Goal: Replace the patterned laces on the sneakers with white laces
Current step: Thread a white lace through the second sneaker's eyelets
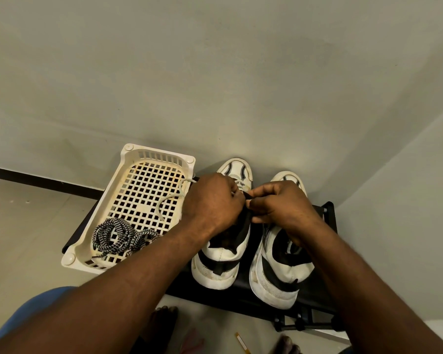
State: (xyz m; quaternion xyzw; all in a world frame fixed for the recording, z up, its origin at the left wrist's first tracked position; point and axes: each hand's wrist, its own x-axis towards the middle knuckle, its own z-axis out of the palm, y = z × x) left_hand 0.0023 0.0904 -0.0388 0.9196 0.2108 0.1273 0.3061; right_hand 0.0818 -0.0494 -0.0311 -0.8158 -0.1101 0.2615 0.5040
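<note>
Fingers [237, 198] of your left hand [212, 200] are curled tight round the white lace [168, 200], whose slack loops out over the cream basket [97, 215]. Your right hand [281, 208] pinches the dark tongue [244, 226] of the sneaker nearer the basket [220, 254], fingertips almost meeting the left's. The lace tip is hidden, so you cannot tell which eyelet it has reached.

Two risks, as I judge it: that loose loop may snag on the basket rim as you pull, and your own knuckles may hide a skipped eyelet.

By count there are two sneakers, the other sneaker [281, 267] just beside the first on the black rack [241, 295]. One white lace shows, and one basket. One coil of patterned laces [115, 235] lies in it, too tangled to count.
</note>
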